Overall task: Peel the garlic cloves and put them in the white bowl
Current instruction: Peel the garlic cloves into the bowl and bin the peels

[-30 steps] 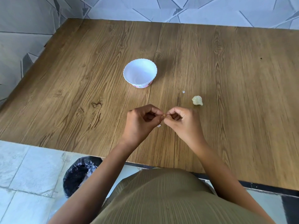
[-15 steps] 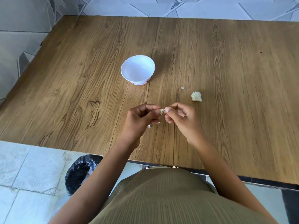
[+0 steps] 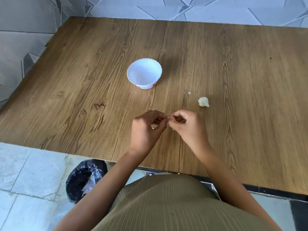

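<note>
My left hand (image 3: 147, 126) and my right hand (image 3: 186, 125) meet fingertip to fingertip above the near middle of the wooden table (image 3: 83, 90). Together they pinch a small garlic clove (image 3: 168, 117), almost wholly hidden by the fingers. A pale bit of peel (image 3: 153, 128) shows under my left fingers. The white bowl (image 3: 144, 73) with a scalloped rim and pink base band stands farther back, its inside bare. A garlic bulb piece (image 3: 203, 102) lies on the table just beyond my right hand.
A tiny flake of peel (image 3: 189, 93) lies between the bowl and the garlic piece. A bin with a black liner (image 3: 85, 178) stands on the tiled floor below the table's near edge, left of my body. Tiled walls border the table's far and left sides.
My fingertips have drawn close together again on the clove, which showed more between them half a second ago. The view has shifted slightly; bowl and garlic piece have not moved.
</note>
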### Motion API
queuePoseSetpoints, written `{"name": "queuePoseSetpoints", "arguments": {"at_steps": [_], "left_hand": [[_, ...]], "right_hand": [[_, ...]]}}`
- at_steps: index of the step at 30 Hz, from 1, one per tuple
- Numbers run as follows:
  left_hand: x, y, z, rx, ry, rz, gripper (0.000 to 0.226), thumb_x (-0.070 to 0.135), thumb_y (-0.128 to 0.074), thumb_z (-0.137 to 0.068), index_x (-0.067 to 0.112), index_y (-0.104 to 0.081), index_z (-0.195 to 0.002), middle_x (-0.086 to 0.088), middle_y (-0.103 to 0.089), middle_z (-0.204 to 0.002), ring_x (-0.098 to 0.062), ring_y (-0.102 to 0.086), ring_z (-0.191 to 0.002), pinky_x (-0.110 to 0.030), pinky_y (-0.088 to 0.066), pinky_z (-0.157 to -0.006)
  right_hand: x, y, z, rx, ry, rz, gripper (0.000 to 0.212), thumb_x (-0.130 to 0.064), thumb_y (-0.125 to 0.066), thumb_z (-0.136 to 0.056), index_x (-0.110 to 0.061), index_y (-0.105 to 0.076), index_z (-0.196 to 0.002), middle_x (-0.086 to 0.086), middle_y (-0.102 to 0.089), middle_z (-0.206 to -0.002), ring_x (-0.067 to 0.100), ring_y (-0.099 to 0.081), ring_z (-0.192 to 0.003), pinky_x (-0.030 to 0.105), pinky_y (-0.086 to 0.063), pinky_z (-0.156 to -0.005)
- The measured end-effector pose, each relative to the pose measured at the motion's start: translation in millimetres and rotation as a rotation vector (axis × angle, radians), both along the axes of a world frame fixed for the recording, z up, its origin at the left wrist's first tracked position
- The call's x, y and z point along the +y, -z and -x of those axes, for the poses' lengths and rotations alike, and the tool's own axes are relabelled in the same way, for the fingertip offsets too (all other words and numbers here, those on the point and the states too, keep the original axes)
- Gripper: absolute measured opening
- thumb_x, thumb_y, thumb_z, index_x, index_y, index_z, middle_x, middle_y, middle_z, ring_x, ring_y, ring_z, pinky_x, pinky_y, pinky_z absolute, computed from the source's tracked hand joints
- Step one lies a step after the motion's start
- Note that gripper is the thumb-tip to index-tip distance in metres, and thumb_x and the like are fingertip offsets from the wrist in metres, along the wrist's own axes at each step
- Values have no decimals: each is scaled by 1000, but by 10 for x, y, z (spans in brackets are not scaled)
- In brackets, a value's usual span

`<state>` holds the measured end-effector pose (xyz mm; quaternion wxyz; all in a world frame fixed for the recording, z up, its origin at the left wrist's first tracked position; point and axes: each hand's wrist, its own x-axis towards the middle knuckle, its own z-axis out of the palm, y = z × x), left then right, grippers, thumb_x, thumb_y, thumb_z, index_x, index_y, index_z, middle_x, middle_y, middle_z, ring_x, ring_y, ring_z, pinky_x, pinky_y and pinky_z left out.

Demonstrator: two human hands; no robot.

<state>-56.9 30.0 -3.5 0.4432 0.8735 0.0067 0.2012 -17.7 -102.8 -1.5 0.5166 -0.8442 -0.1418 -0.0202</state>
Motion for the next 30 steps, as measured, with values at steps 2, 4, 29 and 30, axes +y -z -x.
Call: {"name": "queuePoseSetpoints", "arguments": {"at_steps": [2,4,29,30], "left_hand": [[-11,35,15,-62,-29,-63,5,6,-72,-77,4,-71,-81,-4,-71,-78,-7,-65,-65,-16,-53,-64],[-13,48,19,-75,-41,-44,4,5,-73,-78,4,-71,-81,-2,-71,-78,-7,-65,-67,-16,-53,-64],[80,-106,-2,490,14,987,8,9,-60,-89,12,-67,-87,-5,-69,-75,-12,-67,-70,-19,-54,-63],[87,-107,-1,487,19,992,8,8,-61,-88,13,-67,-86,-5,-69,-75,-11,-67,-69,-18,-54,-62]], "right_hand": [[23,-7,2,-41,7,51,6,-1,-67,-77,-1,-69,-71,1,-67,-64,14,-61,-55,31,-51,-54],[26,-7,4,-47,2,65,6,-1,-67,-77,0,-68,-71,5,-67,-64,17,-62,-57,34,-52,-55],[-29,70,55,338,-42,-234,27,-8,-46,-93,-2,-48,-67,7,-50,-57,17,-54,-56,33,-44,-55],[-30,79,55,289,-41,-201,29,-12,-51,-93,2,-48,-68,14,-51,-58,26,-54,-56,37,-45,-53]]}}
